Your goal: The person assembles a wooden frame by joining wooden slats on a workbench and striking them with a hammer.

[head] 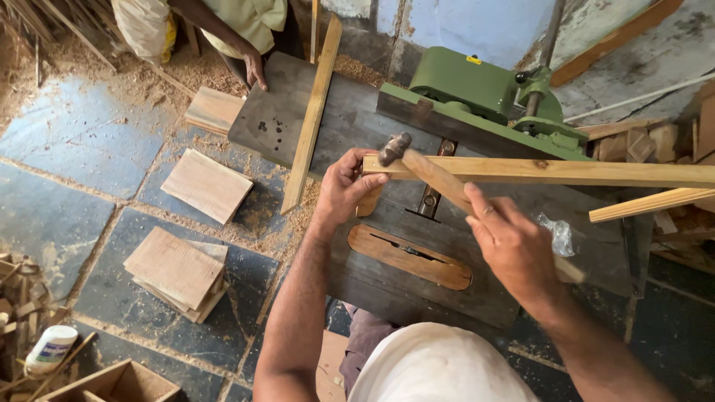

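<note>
Hammer with a wooden handle and dark metal head is being gripped by the right hand, fingers wrapped around the handle, wrist angled down, head lying just beside the left thumb. Left hand is clenching the end of a pale wooden strip, which is extending rightward across the dark saw table. Beyond both hands, 1 other person's hand is resting on the table's far edge.

My right hand covers the middle of the hammer handle. The long wooden strip runs off the right edge. My left fingers hide whatever nail I'm pinching, if any.
</note>
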